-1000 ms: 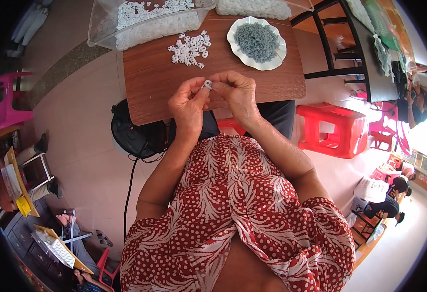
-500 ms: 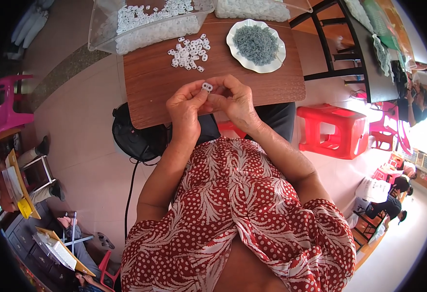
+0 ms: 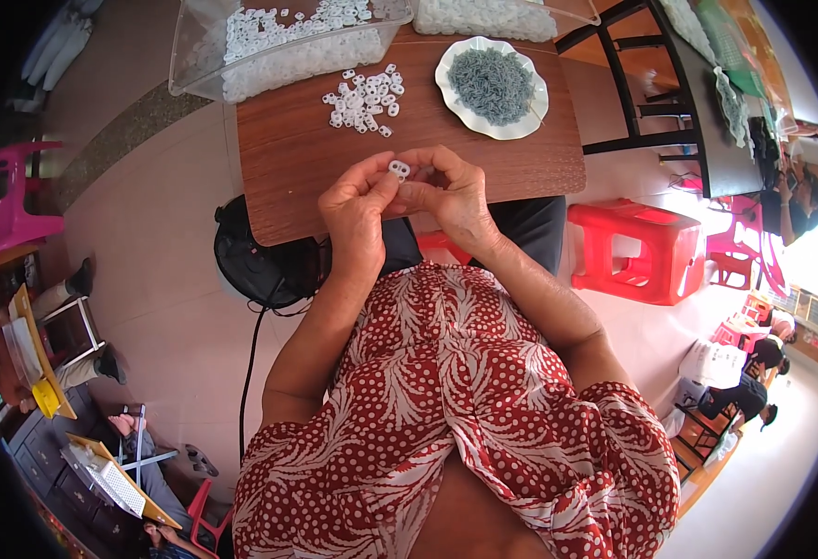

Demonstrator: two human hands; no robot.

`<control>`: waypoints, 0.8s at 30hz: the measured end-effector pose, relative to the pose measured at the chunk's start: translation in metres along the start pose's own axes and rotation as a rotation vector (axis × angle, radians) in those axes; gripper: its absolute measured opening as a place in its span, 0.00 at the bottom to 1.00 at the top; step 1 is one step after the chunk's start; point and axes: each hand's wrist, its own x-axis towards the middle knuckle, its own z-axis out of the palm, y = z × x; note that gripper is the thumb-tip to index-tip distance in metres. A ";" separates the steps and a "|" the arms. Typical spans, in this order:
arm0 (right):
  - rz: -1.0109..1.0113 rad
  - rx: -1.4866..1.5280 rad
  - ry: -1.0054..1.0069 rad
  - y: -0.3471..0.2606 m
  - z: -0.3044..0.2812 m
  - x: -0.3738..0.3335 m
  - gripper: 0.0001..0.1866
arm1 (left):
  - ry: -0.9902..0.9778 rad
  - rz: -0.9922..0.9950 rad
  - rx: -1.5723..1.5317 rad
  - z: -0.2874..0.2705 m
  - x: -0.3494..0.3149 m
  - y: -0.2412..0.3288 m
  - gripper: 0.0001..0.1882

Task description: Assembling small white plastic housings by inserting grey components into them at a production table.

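Observation:
My left hand (image 3: 357, 205) pinches a small white plastic piece with two holes (image 3: 398, 170) between thumb and fingers, above the near part of the brown table. Against its right side, my right hand (image 3: 451, 194) is closed, index finger bent and thumb pressed in; whatever those fingertips hold is hidden. Beyond the hands lies a loose pile of similar white two-hole pieces (image 3: 365, 101). To its right, a white scalloped plate (image 3: 465, 119) carries a heap of small grey-blue pieces (image 3: 491, 86), too fine to make out singly.
Clear plastic bins (image 3: 283, 58) of white pieces stand at the table's (image 3: 283, 177) far edge. A red stool (image 3: 637, 252) is on the right, a black bag (image 3: 264, 256) below the table's left side. Other people sit far left and right.
The white piece has tilted slightly in my fingers, and its holes look lighter than before. Both hands have stayed nearly in place; the piles look the same.

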 end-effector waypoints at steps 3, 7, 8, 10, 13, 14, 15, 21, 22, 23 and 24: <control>-0.020 -0.007 -0.013 0.004 -0.002 -0.001 0.15 | -0.007 0.026 0.056 0.000 -0.001 0.000 0.11; -0.126 -0.088 0.004 0.003 0.001 -0.003 0.16 | -0.044 0.136 0.078 -0.002 -0.001 -0.005 0.11; -0.126 -0.088 0.005 0.004 0.001 -0.003 0.16 | -0.057 0.158 0.073 -0.002 -0.001 -0.005 0.11; -0.169 -0.165 0.032 0.006 0.001 -0.003 0.16 | -0.056 0.151 0.051 0.000 -0.003 -0.002 0.11; -0.246 -0.241 0.065 0.000 0.005 -0.006 0.16 | -0.061 0.170 0.023 0.000 -0.005 -0.002 0.10; -0.246 -0.241 0.066 -0.002 0.006 -0.006 0.16 | -0.071 0.195 0.017 0.000 -0.005 -0.002 0.10; -0.260 -0.267 0.079 -0.003 0.007 -0.007 0.16 | -0.072 0.194 0.017 0.001 -0.006 -0.002 0.10; -0.346 -0.333 0.118 -0.012 0.010 -0.010 0.17 | -0.068 0.209 -0.009 0.005 -0.010 0.002 0.10; -0.360 -0.342 0.117 -0.012 0.010 -0.010 0.18 | -0.068 0.209 0.000 0.003 -0.010 0.001 0.10; -0.360 -0.342 0.117 -0.012 0.010 -0.010 0.18 | -0.068 0.211 0.010 0.002 -0.009 0.000 0.10; -0.359 -0.334 0.114 -0.011 0.010 -0.011 0.18 | -0.068 0.210 0.010 0.002 -0.009 0.000 0.10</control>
